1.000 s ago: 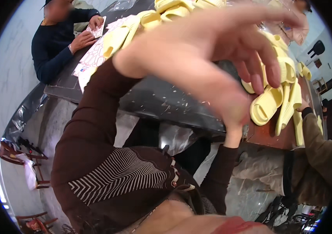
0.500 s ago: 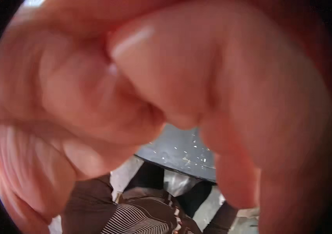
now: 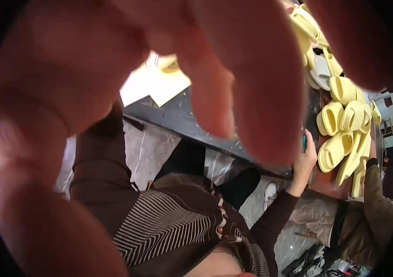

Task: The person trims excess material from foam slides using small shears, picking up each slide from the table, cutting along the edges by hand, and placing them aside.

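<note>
Dark table (image 3: 157, 121), one. Yellow slippers (image 3: 342, 140), piled right of it; finger-hidden half a second ago, now workable by sight. Left hand (image 3: 86, 69), raised above it, fingers parted, seemingly empty. Right hand (image 3: 304, 161), at its right end, clasping a teal object (image 3: 305, 142).

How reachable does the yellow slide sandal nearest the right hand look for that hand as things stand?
Probably yes: the right hand is just left of that yellow slide sandal, and nothing visible stands between them. A small teal item at its fingers may need setting down first.
</note>
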The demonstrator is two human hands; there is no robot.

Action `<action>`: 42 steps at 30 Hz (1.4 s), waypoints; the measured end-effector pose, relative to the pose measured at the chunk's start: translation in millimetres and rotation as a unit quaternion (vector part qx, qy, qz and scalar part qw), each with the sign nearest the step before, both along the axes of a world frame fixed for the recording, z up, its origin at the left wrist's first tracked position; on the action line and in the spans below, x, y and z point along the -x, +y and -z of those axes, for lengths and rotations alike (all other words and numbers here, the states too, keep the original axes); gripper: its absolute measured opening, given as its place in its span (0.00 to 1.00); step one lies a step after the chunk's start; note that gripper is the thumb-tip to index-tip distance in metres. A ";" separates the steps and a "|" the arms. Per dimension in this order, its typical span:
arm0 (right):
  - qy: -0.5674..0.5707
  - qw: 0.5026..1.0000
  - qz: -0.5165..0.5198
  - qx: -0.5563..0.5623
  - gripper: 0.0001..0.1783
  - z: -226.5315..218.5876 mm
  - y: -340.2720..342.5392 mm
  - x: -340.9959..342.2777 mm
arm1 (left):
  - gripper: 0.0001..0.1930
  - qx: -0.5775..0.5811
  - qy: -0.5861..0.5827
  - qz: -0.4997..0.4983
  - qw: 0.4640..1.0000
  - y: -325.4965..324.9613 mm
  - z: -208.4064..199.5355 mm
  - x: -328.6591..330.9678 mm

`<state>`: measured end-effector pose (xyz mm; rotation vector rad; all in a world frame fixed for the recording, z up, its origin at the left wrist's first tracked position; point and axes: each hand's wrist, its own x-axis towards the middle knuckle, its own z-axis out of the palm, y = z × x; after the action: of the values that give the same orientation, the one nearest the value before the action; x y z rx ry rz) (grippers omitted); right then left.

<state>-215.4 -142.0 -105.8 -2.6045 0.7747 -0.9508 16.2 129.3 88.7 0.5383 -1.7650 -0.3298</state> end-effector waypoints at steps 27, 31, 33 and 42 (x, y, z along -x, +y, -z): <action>-0.026 1.000 0.011 -0.004 0.25 -4.0 11.4 8.5 | 0.14 -0.448 -0.061 -0.385 0.804 0.5 87.9 -183.9; -0.057 0.998 0.004 -0.024 0.25 1.8 3.8 9.7 | 0.15 -0.346 0.098 -0.306 0.882 -15.7 107.7 -128.9; -0.102 0.992 -0.010 -0.071 0.26 4.2 0.5 15.7 | 0.14 -0.293 0.187 -0.264 0.900 -27.0 116.9 -88.2; -0.120 0.976 -0.082 -0.164 0.27 -41.8 42.6 31.3 | 0.13 -0.240 0.352 -0.139 0.894 -40.5 160.1 -1.9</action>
<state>-246.7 -99.3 -64.0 -2.1833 0.5860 -0.9725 18.0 88.9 -71.4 0.8812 -0.8788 -0.6699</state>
